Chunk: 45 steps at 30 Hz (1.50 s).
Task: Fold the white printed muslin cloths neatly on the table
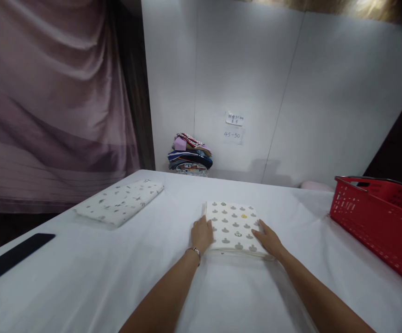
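A folded white cloth (233, 226) with rows of grey, duck-like prints and a few yellow and green ones lies flat on the white-covered table in front of me. My left hand (202, 233), with a bracelet at the wrist, has its fingers curled round the cloth's left edge. At the right edge, my right hand (270, 238) holds the cloth's side, its thumb over the top and the other fingers partly hidden. Both hands are level with each other across the cloth.
Another folded white printed cloth (120, 201) lies to the left, behind a long black flat object (11, 259) near the table's left edge. On the right stands a red plastic basket (377, 226). Stacked folded fabrics (190, 155) rise beyond the far edge.
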Tool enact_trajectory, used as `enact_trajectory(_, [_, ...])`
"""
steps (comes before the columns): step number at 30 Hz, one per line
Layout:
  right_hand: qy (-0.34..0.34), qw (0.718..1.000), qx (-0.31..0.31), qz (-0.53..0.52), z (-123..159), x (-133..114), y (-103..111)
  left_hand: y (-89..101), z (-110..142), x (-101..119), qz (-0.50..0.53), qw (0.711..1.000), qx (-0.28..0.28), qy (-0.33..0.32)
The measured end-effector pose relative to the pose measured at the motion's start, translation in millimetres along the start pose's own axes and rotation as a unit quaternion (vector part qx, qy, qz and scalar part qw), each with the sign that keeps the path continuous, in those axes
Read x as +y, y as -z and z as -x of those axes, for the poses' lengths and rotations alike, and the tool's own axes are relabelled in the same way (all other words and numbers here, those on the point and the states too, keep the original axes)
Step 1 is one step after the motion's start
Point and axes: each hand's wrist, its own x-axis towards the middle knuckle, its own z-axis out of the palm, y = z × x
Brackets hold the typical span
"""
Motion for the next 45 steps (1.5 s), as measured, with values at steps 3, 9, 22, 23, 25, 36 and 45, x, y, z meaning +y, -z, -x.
enact_trajectory(3, [0.022,0.999,0.004,0.024,-1,3,1,0.0,-1,-4,0.003,1.000,0.001,-0.003])
enact_trajectory(9, [0.060,0.984,-0.016,0.169,-2,-12,2,3.7,-10,3,-0.007,0.999,-0.034,0.026])
enact_trajectory(22, [0.145,0.936,-0.128,0.295,-16,-58,-22,-20.4,-29,10,-0.068,0.992,-0.084,-0.069])
enact_trajectory(23, [0.142,0.936,-0.130,0.295,-16,-58,-22,-20.7,-29,9,-0.069,0.992,-0.083,-0.070])
enact_trajectory(25, [0.134,0.938,-0.130,0.293,-20,-61,-23,-20.9,-28,10,-0.070,0.992,-0.080,-0.071])
enact_trajectory(36, [0.152,0.942,-0.126,0.273,-63,-81,-41,-21.4,-28,7,-0.040,0.993,-0.074,-0.076])
enact_trajectory(45, [0.156,0.942,-0.113,0.274,-63,-75,-45,-15.2,-50,34,-0.082,0.988,-0.029,-0.129])
